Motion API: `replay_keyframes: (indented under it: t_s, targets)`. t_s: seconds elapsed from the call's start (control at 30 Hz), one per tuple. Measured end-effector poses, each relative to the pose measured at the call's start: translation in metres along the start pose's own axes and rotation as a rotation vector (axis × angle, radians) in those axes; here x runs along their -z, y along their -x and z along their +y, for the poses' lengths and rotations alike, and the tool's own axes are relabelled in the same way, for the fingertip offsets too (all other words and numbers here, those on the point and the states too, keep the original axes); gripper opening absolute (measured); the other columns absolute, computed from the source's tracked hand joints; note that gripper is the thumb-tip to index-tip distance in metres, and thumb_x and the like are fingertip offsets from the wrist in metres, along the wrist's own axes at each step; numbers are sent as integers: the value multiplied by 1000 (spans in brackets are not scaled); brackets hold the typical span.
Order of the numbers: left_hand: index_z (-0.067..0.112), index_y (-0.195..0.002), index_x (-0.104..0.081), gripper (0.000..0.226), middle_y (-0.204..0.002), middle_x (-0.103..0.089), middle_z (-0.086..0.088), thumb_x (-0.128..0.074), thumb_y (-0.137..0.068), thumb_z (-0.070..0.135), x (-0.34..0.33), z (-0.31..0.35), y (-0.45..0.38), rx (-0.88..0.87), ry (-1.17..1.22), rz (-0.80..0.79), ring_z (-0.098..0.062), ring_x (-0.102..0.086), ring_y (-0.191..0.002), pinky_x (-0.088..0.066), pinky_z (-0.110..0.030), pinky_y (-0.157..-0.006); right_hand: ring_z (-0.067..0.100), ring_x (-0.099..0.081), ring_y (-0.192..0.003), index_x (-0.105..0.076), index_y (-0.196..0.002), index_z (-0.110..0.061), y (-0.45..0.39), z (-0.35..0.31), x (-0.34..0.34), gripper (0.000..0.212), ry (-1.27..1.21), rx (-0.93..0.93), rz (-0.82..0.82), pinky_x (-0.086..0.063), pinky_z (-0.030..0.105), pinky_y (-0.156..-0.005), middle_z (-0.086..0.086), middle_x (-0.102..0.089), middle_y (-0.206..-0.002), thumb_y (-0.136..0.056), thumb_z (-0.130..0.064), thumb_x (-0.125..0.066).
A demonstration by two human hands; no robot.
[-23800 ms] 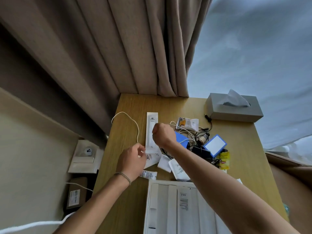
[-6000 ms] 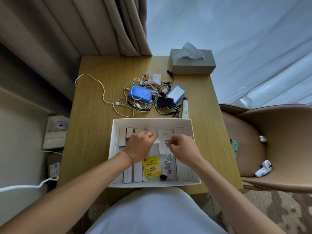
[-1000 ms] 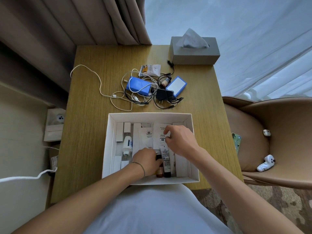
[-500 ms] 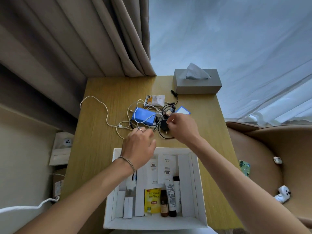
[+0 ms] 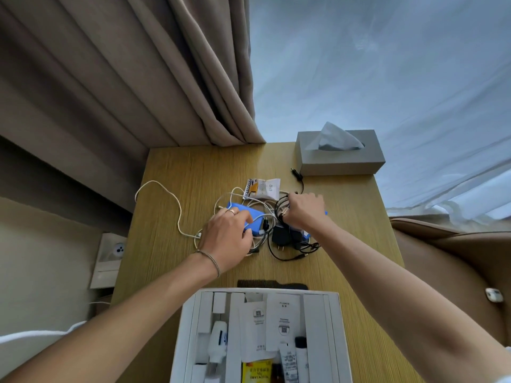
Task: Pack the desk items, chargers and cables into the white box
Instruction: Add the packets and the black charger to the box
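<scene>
At the tabletop's (image 5: 171, 244) near edge I see the white box (image 5: 330, 327), open-topped, with its near part cut off by the frame. Inside it, long white cartons stand side by side along the left and right walls. Between them lie a white bottle (image 5: 218, 345), two flat white packets (image 5: 269, 324), a yellow sachet (image 5: 256, 371), a white tube (image 5: 287, 364) and a black-capped tube (image 5: 301, 355). A small brown bottle just shows at the frame edge.

Just beyond the box's far wall a black comb (image 5: 272, 285) lies on the wood, parallel to that wall.

Toward the middle of the tabletop sits the tangle of chargers and cables. My left hand (image 5: 229, 239) rests on it, fingers (image 5: 243, 217) bent over the blue power bank (image 5: 257, 221) and the white cable (image 5: 157, 189); I cannot tell whether they truly grip. My right hand (image 5: 304, 212) has its fingers curled round a coil of black cable (image 5: 280, 203). The black charger (image 5: 280, 237) lies between the two hands, prongs pointing toward me.

Behind the tangle lies a small white packet (image 5: 265, 188). At the far right corner stands a grey tissue box (image 5: 340, 158), a tissue poking from its top.
</scene>
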State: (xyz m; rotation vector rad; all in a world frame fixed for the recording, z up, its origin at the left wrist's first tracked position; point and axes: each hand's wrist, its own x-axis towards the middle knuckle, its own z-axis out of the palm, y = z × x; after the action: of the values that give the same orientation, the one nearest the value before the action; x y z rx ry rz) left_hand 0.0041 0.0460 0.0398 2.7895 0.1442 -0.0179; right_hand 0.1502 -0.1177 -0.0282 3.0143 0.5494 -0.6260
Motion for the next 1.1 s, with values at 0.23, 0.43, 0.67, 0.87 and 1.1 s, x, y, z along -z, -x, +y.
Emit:
replay_keyframes:
  t_s: [0.23,0.43,0.67,0.87,1.1]
  targets:
    - [22,-109,-65,20,-101,-65,3,-55,-92,24,-9,-1,-42,12,11,-61,-18,-56,-100,-49,-33,-83,30,-58,-99,-48,-97,-21,-20,-2,-11,29,35,10,2,-34,43,-80,6,-66,-101,-82,-39,-65]
    - [20,-108,-65,19,-101,-64,1,-54,-93,20,-18,-6,-83,33,19,-129,-19,-56,-102,-51,-38,-85,29,-56,-106,-60,-110,-26,-27,0,-8,31,139,85,-73,-35,47,-93,4,-66,-105,-84,-43,-61]
    - [21,-113,-62,23,-109,-60,-1,-55,-91,19,-39,-18,-126,39,-9,-130,-21,-54,-105,-49,-35,-82,14,-67,-74,-54,-113,-24,-2,11,26,49,-827,8,-182,-53,31,-67,-3,-69,-92,-72,-31,-80]
    - [22,-129,-53,46,-129,-55,-6,-63,-85,18,-60,-21,-154,47,-132,-202,-26,-50,-115,-48,-40,-87,26,-69,-69,-51,-109,-10,45,13,53,19,-1491,-69,-289,-63,42,-67,18,-68,-99,-97,-14,-65]
    - [23,-130,-48,58,-126,-55,-6,-72,-78,18,-81,-23,-174,-11,-263,-361,-27,-48,-117,-40,-41,-93,19,-64,-59,-53,-103,-16,91,6,53,12,-1546,-122,-324,-58,33,-55,11,-62,-85,-98,-6,-57]
